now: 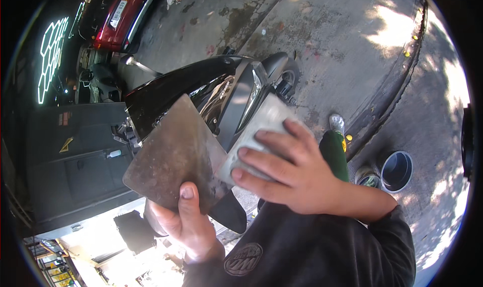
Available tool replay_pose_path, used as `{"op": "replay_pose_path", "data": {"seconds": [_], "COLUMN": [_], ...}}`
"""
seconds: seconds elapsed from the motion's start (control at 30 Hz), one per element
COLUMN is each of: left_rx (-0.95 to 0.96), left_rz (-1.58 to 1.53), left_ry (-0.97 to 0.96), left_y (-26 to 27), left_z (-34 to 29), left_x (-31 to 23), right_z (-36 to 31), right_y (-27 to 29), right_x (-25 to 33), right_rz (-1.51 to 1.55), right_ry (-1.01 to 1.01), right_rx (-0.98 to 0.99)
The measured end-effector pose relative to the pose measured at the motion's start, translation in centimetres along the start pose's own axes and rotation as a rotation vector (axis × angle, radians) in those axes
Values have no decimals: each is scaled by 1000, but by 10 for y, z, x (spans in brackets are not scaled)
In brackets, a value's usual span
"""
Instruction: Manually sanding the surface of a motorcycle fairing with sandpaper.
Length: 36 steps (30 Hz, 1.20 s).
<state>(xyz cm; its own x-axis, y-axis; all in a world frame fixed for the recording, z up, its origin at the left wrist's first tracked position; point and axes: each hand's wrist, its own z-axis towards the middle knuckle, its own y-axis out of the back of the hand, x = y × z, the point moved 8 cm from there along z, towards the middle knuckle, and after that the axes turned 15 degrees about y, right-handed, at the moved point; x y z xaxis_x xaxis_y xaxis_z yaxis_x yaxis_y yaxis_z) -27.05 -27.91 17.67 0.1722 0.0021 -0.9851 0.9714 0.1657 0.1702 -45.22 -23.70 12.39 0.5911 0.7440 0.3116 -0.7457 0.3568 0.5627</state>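
My left hand (pixel 188 221) grips a dull brown-grey flat panel (pixel 168 156) with rounded corners at its lower edge, thumb on the front face. The panel is tilted, and its face looks dusty or scuffed. My right hand (pixel 297 173) lies with fingers spread on a pale grey cloth-like pad (pixel 264 121), slightly blurred, at the panel's right edge. Whether the pad presses on the panel I cannot tell. A dark pointed piece (pixel 230 211) shows below the panel; what it belongs to is hidden. Behind both stands a glossy black motorcycle (pixel 201 73), partly covered by the panel and pad.
A grey bucket (pixel 410 172) stands on the concrete to the right, beside a clear container (pixel 366 177). Nearer is a green object (pixel 334 153), partly behind my right hand. A red car (pixel 113 32) is at the far left, above a large dark panelled surface (pixel 75 186).
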Motion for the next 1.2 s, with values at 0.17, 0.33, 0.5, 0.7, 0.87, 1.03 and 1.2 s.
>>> {"op": "replay_pose_path", "data": {"seconds": [0.17, 0.33, 0.5, 0.7, 0.87, 1.03, 1.2], "left_rx": [-40, 123, 257, 183, 208, -204, -502], "left_rz": [-266, -305, -531, -517, -22, -326, -242], "left_ry": [-100, 84, 250, 164, -69, -221, -361], "left_y": [-10, -27, -38, -15, -15, 15, 74], "left_z": [13, 29, 23, 17, 4, 15, 9], "left_x": [-4, -15, -11, -6, -20, -37, -22], "right_z": [-4, 17, 28, -12, 14, -8, -34], "right_y": [8, 46, 38, 37, 48, 3, -44], "right_x": [25, 27, 30, -29, -8, -17, -30], "right_rz": [71, 50, 115, -111, -303, 159, 765], "right_ry": [135, 179, 261, 100, 64, -64, -459], "right_rx": [66, -67, -172, 13, -2, 133, -39]}}
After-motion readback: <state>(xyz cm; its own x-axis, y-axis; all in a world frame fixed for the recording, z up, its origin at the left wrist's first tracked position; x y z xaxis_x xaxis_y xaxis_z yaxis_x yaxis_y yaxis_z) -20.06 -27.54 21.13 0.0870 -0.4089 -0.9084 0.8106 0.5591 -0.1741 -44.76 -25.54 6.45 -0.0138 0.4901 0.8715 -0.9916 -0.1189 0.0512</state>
